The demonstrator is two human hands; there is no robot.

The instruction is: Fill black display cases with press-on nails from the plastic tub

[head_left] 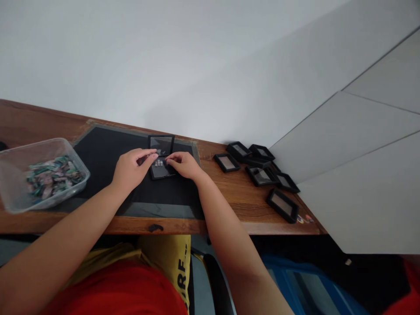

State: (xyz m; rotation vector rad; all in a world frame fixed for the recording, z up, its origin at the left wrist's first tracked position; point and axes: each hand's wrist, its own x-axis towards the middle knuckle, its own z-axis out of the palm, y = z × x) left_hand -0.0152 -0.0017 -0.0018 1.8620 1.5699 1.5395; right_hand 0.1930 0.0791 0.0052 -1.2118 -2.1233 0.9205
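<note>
An open black case [164, 171] with a clear-windowed lid [161, 144] raised at the back lies on the black mat [164, 192]. Several small shiny pieces [159, 162] sit in a cluster inside its base. My left hand [134, 167] is at the case's left side, thumb and forefinger closed near the pieces. From the right, my right hand [184, 164] reaches over the base with its fingertips pinched together by the cluster. Whatever either hand holds is too small to make out.
At the left stands a clear plastic tub [77, 186] with many green and pink pieces. Several black windowed cases [262, 176] lie on the wooden table [236, 192] at the right, some stacked. A white wall rises behind the table.
</note>
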